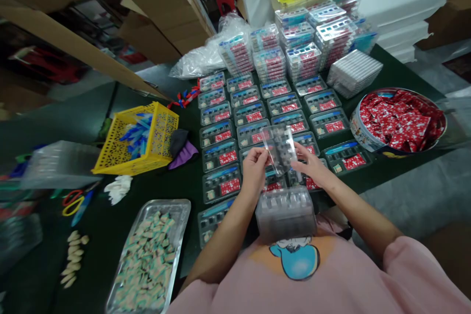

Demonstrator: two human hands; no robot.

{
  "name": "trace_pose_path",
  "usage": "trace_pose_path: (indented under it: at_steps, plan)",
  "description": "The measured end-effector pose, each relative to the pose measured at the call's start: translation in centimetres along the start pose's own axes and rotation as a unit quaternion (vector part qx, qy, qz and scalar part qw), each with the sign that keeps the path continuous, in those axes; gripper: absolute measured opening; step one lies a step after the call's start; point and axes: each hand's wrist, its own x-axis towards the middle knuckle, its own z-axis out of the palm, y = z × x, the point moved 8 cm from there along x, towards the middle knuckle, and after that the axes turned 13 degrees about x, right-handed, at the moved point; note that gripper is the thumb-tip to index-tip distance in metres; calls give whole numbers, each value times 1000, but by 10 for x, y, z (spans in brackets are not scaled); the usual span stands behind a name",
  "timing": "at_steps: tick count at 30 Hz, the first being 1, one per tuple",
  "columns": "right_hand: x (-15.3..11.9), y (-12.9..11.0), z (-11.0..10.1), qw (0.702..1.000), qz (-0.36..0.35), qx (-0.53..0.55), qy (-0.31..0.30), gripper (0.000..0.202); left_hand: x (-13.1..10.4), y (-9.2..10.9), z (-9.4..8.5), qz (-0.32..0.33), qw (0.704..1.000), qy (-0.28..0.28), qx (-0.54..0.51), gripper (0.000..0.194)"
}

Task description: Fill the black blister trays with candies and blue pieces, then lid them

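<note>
Between my hands is a thin clear plastic tray (280,147) with moulded hollows, tilted up over the rows on the table. My left hand (254,169) pinches its left edge with the fingers closed. On the other side, my right hand (312,166) grips the right edge. A stack of similar clear trays (286,213) sits against my body, just below the hands. Rows of filled trays (253,117) lie beneath and beyond, each with a blue stick-like item, a red patterned packet and a small beige piece. Some of them are hidden behind my hands and arms.
A round tin (362,130) of red packets stands at right. Leftward are a yellow basket (162,132) of blue items, a metal tray (184,221) of beige-green pieces and scissors (73,201). Stacked filled trays (270,64) and a wrapped white stack (355,73) stand at the back.
</note>
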Motion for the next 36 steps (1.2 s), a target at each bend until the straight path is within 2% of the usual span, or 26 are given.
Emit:
trace_pose_path:
  at_steps: [3,5,7,11,13,16,19,24,28,31,33,36]
  plan:
    - [7,-5,5,994,-43,-100,22,91,10,-12,-13,43,996,38,70,21]
    - [14,-7,10,988,-61,-142,30,95,15,-22,-20,37,994,37,98,33]
    - [23,-3,16,985,-57,-162,31,99,18,-26,-27,32,990,37,130,34]
    - [31,-1,26,980,-69,-184,25,100,11,-6,-37,88,978,77,173,18]
    - [29,-5,30,980,-77,-185,18,99,8,0,-29,73,988,32,131,19]
    - [24,-8,32,982,-61,-177,-7,98,3,-1,-6,-19,996,-89,21,27]
    - [20,-9,32,988,-43,-143,-41,93,-2,2,8,-69,986,-147,-36,31]
    - [13,2,37,995,14,-24,-91,94,-10,9,19,-91,978,-179,-58,28]
    - [7,7,48,986,51,108,-117,87,-15,15,25,-83,979,-177,-64,27]
    - [3,8,50,969,74,198,-127,73,-16,20,26,-73,980,-166,-80,27]
    - [3,10,43,957,88,250,-117,62,-14,24,23,-63,982,-149,-95,27]
    - [5,12,19,955,77,280,-63,52,-11,27,18,-50,984,-128,-116,26]
